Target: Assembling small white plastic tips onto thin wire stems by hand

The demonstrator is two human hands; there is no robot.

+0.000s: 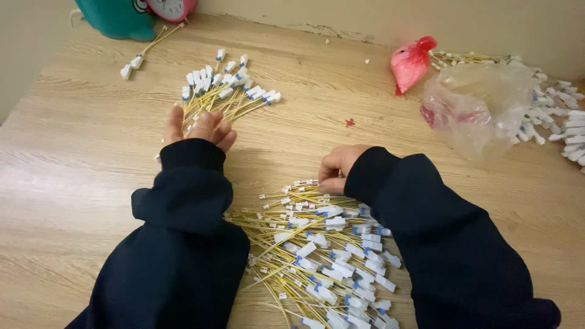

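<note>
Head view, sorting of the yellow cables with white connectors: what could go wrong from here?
1. The left hand rests on the fanned bundle; a sideways brush could scatter its aligned connectors.
2. The right hand picks at the edge of the tangled loose pile; pulling one cable may drag others along.
3. The dark sleeves lie over the pile and could sweep cables toward the table edge.

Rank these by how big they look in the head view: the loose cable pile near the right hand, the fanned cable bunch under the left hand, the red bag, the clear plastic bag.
1. Loose cable pile, though nearest the camera.
2. Clear plastic bag.
3. Fanned cable bunch, close to the clear bag, so unsure.
4. Red bag.
</note>
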